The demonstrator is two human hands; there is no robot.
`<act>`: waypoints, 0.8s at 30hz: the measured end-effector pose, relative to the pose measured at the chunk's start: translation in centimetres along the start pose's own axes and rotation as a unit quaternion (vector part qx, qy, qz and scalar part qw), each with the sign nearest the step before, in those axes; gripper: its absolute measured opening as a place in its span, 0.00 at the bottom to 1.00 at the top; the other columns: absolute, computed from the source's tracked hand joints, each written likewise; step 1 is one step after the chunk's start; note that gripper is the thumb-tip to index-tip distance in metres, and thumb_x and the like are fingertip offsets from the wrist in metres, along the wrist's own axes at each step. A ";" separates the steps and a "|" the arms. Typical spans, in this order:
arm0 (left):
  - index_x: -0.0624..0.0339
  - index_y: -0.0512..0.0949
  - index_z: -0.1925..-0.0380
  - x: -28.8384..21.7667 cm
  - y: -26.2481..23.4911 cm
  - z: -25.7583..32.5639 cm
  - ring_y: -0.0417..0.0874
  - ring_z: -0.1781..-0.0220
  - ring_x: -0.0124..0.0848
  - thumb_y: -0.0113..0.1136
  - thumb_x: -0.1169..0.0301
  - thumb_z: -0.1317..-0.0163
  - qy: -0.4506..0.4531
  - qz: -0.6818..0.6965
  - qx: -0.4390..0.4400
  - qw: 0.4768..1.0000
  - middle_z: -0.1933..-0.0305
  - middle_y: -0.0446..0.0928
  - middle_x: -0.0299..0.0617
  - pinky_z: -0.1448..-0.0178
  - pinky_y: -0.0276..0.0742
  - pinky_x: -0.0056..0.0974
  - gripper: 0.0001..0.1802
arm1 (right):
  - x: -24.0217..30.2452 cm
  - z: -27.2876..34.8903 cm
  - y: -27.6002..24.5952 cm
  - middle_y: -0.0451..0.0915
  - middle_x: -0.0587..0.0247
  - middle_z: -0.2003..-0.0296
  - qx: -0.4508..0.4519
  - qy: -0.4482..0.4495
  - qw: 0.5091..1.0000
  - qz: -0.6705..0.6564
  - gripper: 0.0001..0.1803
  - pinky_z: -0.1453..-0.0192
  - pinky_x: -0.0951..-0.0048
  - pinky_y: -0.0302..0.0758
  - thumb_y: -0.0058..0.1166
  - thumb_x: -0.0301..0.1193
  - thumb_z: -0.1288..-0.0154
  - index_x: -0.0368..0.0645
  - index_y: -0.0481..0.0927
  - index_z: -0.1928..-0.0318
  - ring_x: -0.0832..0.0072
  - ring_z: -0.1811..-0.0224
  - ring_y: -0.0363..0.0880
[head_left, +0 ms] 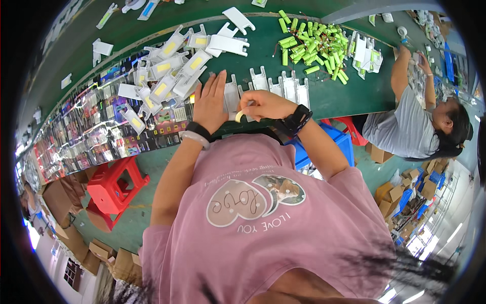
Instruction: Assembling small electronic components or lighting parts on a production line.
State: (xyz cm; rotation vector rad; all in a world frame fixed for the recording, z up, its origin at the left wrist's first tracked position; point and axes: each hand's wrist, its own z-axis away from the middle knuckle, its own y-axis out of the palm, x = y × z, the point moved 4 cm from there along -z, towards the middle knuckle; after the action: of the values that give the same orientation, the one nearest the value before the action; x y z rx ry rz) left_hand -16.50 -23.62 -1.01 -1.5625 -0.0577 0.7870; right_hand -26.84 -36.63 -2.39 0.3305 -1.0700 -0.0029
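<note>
My left hand (210,105) lies flat with its fingers stretched out, at the left side of a white plastic casing (231,95) on the green table. Close beside it, my right hand (266,105) is closed in a pinch on a small pale yellow curved strip (239,116). What the strip is made of I cannot tell. To the right of that casing, several more open white casings (289,86) stand in a row, partly hidden by my right hand. A heap of white casings with yellow panels (166,76) lies beyond my left hand.
Several green battery cells (314,45) with thin wires are piled at the far right, beside more white casings (367,55). A co-worker (412,111) sits at the table's right. A red stool (115,187) stands at the left, and a blue crate (329,144) below the table edge.
</note>
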 end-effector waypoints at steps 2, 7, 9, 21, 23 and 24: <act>0.55 0.51 0.31 -0.1 -1.2 0.4 0.61 0.30 0.40 0.75 0.64 0.65 0.004 0.033 -0.012 0.999 0.33 0.64 0.44 0.30 0.54 0.51 0.59 | 0.3 0.0 -0.4 0.74 0.67 0.68 -0.005 0.013 0.998 -0.068 0.07 0.78 0.82 0.63 0.49 0.24 0.36 0.39 0.74 0.58 0.84 0.80 0.66; 0.56 0.53 0.31 1.9 -2.2 1.8 0.63 0.33 0.42 0.77 0.61 0.67 -0.009 0.025 0.010 1.000 0.38 0.69 0.43 0.32 0.57 0.47 0.60 | 0.2 -2.7 -1.2 0.77 0.63 0.76 -0.010 -0.003 0.989 -0.145 0.07 0.81 0.83 0.60 0.51 0.25 0.41 0.36 0.80 0.65 0.84 0.81 0.68; 0.56 0.53 0.31 2.0 -1.9 2.0 0.62 0.32 0.41 0.76 0.64 0.66 -0.004 0.015 0.016 1.000 0.40 0.70 0.43 0.32 0.57 0.47 0.59 | 1.0 -4.2 0.1 0.74 0.63 0.83 -0.053 0.029 0.985 -0.162 0.08 0.79 0.80 0.65 0.53 0.30 0.42 0.38 0.81 0.73 0.81 0.81 0.70; 0.55 0.55 0.32 2.5 -1.5 2.1 0.62 0.33 0.41 0.70 0.73 0.64 -0.003 0.010 0.015 1.000 0.43 0.71 0.43 0.32 0.57 0.48 0.54 | 2.0 -6.9 3.2 0.78 0.62 0.70 -0.232 -0.087 0.787 0.565 0.04 0.68 0.61 0.76 0.54 0.31 0.45 0.47 0.80 0.72 0.61 0.69 0.80; 0.55 0.55 0.32 2.4 -1.5 2.1 0.62 0.32 0.40 0.72 0.72 0.65 0.001 0.011 0.018 1.000 0.43 0.71 0.43 0.32 0.57 0.48 0.55 | 1.9 -7.0 3.2 0.77 0.63 0.70 -0.230 -0.077 0.787 0.567 0.05 0.69 0.61 0.76 0.55 0.32 0.43 0.46 0.79 0.70 0.62 0.69 0.80; 0.56 0.55 0.32 2.3 -1.6 2.1 0.62 0.32 0.40 0.73 0.70 0.65 0.000 0.001 0.017 1.000 0.43 0.71 0.42 0.32 0.57 0.47 0.56 | 2.0 -7.3 3.3 0.77 0.61 0.70 -0.218 -0.089 0.774 0.587 0.05 0.69 0.62 0.77 0.54 0.30 0.45 0.44 0.79 0.70 0.62 0.69 0.81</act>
State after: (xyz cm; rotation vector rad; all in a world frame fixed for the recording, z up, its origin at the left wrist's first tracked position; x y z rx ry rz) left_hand -15.11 -20.44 -0.51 -1.5306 -0.0426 0.7862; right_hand -20.10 -31.87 -2.99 -0.8234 -1.2750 0.8456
